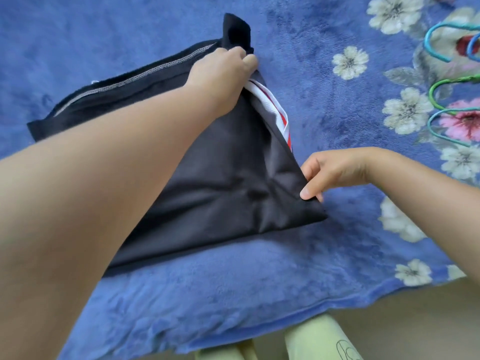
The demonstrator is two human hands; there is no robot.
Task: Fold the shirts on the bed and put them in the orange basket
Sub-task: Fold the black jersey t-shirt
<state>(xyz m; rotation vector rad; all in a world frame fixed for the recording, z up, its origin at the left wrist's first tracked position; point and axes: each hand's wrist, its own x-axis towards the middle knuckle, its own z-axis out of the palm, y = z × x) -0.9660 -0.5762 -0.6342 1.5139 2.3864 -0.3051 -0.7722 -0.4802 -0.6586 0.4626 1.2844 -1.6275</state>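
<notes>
Your left hand [223,66] was closed on the far edge of the black shirt [220,183], fingers curled over the cloth where a narrow flap of it stood up beyond your knuckles. Your right hand [335,172] was pinched shut on the shirt's near right corner — thumb on top, the other fingers tucked under the fold. Between the two grips the right edge of the shirt ran taut, and a strip of white and red fabric [270,107] showed from under that edge, just beside your left wrist.

The shirt lay partly folded and mostly flat on the blue blanket [181,294], with a grey-stitched hem [135,76] exposed along its far left side. Your left forearm crossed over the shirt's left half, hiding much of it.

To the right of the shirt, well apart from it, the blanket carried a border of white and pink flowers, and over those flowers lay the curved ends of several hangers [446,100] — blue and green. Nearer you than the shirt, past the blanket's edge, your pale green trousers [311,339] showed. The orange basket was not in view.
</notes>
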